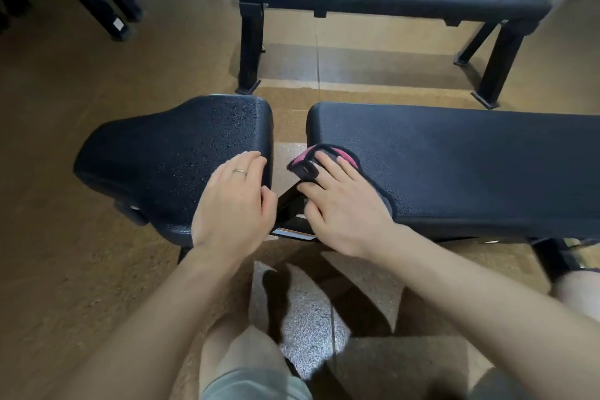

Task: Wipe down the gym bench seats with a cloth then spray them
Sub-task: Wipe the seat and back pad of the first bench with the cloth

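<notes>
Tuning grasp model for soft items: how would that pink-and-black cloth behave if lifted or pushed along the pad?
The cloth probably flops: its edge curls up beside the right hand. Likely light, being thin. It may drag rather than glide, since the back pad looks textured.

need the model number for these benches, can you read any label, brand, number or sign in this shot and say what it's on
No text can be read.
Sticker with an orange stripe on the black metal frame between the two black padded seats: print too small and blurred.
White sticker on the black machine foot, upper left: too blurred.
Tag on the pink and black cloth under the right hand: no legible print.
</notes>
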The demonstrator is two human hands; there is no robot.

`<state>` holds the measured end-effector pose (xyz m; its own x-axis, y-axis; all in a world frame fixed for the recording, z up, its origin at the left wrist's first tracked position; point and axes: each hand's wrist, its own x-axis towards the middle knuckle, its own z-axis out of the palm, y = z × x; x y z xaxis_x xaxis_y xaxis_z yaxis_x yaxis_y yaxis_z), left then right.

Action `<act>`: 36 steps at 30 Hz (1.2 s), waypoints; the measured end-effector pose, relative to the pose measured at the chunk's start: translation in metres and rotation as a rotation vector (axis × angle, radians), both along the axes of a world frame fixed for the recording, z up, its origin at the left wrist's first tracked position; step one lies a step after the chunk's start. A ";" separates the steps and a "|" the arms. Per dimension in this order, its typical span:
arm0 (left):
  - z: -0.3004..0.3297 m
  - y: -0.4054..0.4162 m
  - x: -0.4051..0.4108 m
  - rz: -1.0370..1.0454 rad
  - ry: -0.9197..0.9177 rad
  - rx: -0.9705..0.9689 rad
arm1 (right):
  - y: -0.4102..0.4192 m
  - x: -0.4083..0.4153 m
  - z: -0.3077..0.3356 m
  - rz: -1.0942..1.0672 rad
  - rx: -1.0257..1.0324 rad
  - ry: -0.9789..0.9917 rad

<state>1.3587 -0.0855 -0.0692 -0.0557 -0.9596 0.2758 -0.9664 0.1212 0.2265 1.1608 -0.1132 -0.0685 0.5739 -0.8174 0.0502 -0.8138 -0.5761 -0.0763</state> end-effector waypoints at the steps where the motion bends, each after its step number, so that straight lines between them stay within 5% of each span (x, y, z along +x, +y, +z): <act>1: 0.000 -0.001 0.000 -0.003 -0.004 0.002 | -0.012 0.001 0.000 0.010 -0.006 0.024; 8: 0.000 -0.003 0.006 0.014 0.011 0.040 | -0.116 0.044 0.013 -0.062 0.065 0.258; 16: 0.005 -0.002 0.003 0.023 0.011 0.075 | 0.001 0.025 0.000 0.125 -0.035 0.267; 22: 0.009 -0.004 0.001 0.048 0.007 0.116 | -0.081 0.031 0.009 0.206 0.022 0.327; 28: 0.006 -0.004 0.002 0.066 0.003 0.113 | -0.087 0.038 0.010 0.044 0.025 0.232; 32: 0.005 -0.003 0.000 0.067 0.003 0.090 | -0.015 0.011 0.003 0.165 0.021 0.100; 36: 0.007 -0.004 -0.004 0.074 -0.003 0.108 | -0.041 0.014 0.002 0.254 0.012 0.127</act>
<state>1.3543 -0.0894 -0.0625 0.0153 -0.9852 0.1705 -0.9726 0.0249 0.2311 1.1752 -0.1542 -0.0662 0.7616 -0.6465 -0.0442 -0.6468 -0.7626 0.0091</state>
